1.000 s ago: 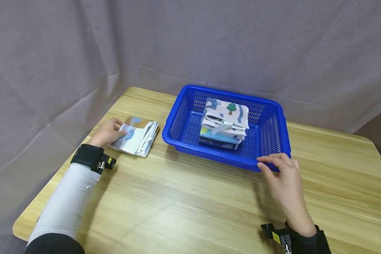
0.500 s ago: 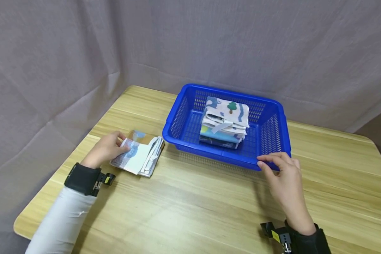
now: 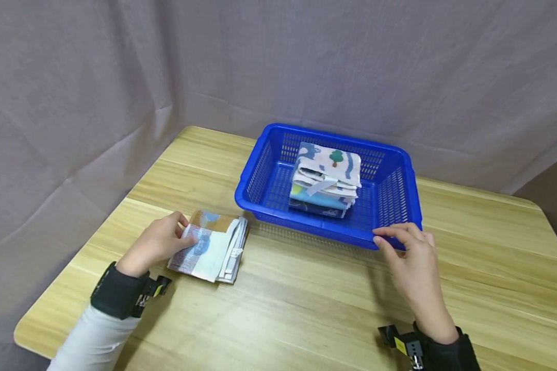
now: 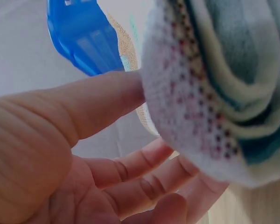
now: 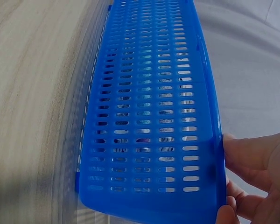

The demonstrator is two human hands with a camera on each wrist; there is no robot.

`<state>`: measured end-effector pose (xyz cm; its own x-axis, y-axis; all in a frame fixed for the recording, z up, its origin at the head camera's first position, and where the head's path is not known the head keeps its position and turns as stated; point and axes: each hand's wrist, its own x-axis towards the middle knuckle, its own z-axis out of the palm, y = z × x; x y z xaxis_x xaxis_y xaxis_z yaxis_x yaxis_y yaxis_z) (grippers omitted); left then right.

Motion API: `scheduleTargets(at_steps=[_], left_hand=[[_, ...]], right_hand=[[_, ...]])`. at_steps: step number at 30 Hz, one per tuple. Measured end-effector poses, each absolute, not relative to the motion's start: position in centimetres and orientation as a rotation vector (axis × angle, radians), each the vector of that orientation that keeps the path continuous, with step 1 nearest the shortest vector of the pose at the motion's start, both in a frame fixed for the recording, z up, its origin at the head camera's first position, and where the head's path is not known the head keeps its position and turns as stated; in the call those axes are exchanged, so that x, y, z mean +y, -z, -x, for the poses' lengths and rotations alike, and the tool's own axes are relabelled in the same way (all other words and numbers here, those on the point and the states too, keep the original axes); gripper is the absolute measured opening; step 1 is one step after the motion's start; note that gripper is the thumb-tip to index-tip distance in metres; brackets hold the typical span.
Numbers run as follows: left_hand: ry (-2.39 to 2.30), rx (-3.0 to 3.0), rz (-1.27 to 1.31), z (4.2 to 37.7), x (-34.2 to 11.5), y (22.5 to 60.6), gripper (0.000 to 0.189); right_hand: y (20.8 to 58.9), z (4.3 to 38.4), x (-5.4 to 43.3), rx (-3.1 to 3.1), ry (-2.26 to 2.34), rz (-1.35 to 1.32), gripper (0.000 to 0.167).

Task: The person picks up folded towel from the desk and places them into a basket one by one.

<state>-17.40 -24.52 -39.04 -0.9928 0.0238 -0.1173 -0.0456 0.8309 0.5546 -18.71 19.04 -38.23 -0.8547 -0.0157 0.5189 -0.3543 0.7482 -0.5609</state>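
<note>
At the left of the table, my left hand (image 3: 160,241) pinches a folded towel (image 3: 209,252) by its left edge, thumb on top and fingers beneath. The towel is white, brown and blue; the left wrist view shows its rolled layers close up. My right hand (image 3: 413,263) holds the near right corner of a blue plastic basket (image 3: 306,222) between thumb and fingers at the rim. Inside the basket lies a stack of folded towels (image 3: 327,178), the top one white with a green tree and a pale tag.
The light wooden table (image 3: 278,309) carries the basket near its back edge. A grey cloth backdrop (image 3: 306,62) hangs behind and along the left side. Each wrist wears a black strap with a small camera (image 3: 157,287).
My left hand has drawn the folded towel toward the front and slightly right, keeping its pinch. The right hand stays on the basket's rim, and the basket looks nearly still.
</note>
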Motion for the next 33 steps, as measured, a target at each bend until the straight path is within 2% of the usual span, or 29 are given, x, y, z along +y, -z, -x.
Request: scheduleTargets(at_steps=[8, 19, 33], left_hand=[[-0.924, 2.852, -0.016, 15.8, -21.8, 39.2, 0.034], [-0.942, 2.852, -0.079, 15.4, -18.6, 39.6, 0.029], [-0.994, 2.791, -0.221, 14.3, -13.0, 40.5, 0.034]], right_hand=[[38.1, 18.7, 18.9, -2.486, -0.892, -0.264, 0.01], [38.3, 18.7, 19.0, -2.482, -0.904, -0.266, 0.01], [38.1, 18.7, 19.1, -2.461, -0.948, -0.284, 0.01]])
